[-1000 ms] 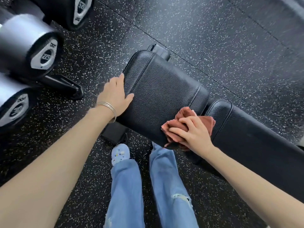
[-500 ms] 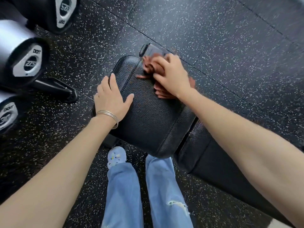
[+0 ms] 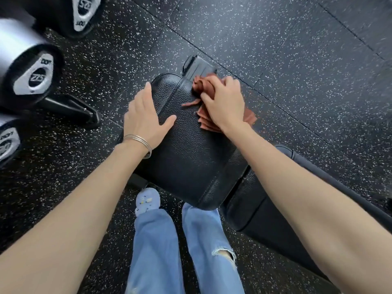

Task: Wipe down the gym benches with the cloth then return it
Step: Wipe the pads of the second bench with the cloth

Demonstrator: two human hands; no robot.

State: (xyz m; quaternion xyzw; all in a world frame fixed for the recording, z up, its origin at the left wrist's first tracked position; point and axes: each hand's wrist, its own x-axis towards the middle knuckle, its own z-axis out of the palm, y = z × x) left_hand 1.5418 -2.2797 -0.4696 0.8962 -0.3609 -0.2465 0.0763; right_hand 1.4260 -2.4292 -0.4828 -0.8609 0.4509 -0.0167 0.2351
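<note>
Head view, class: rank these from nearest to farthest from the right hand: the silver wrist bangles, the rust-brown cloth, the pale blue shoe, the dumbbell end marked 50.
1. Rust-brown cloth, gripped under the right hand.
2. Silver wrist bangles, on the left wrist.
3. Pale blue shoe, on the floor by the pad's near edge.
4. Dumbbell end marked 50, top left.

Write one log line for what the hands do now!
step: wiping seat pad | right hand: grips cloth at far end | left hand: flat on pad | return: not yet

top dumbbell cap (image 3: 83,11) 50, lower cap (image 3: 35,76) 225
</note>
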